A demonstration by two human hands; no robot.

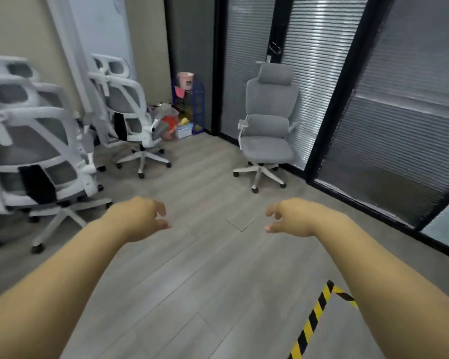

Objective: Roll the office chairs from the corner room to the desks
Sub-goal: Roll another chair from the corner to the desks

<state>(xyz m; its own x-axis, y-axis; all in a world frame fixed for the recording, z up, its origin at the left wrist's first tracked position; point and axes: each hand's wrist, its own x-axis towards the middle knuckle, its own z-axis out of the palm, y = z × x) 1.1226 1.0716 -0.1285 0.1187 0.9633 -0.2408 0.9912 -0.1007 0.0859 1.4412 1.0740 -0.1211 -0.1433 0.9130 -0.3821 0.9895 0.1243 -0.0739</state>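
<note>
Head view: left hand (143,218) and right hand (290,218), centre of frame, fingers loosely curled, holding nothing; grey office chair (268,125) upper right of centre by the blinds (322,73); white mesh chairs (36,156) at left.

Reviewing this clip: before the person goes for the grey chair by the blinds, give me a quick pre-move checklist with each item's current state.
1. Both hands free: left hand and right hand hold nothing, ok.
2. Target in view: grey chair upright, facing the camera, ok.
3. Floor between the hands and the chair unobstructed: ok.
4. Hands on the chair: not ok, both are apart from it.
5. Castors roll freely: cannot tell.
6. Mesh chairs clear of the path: ok, they stand off to the left.
</note>
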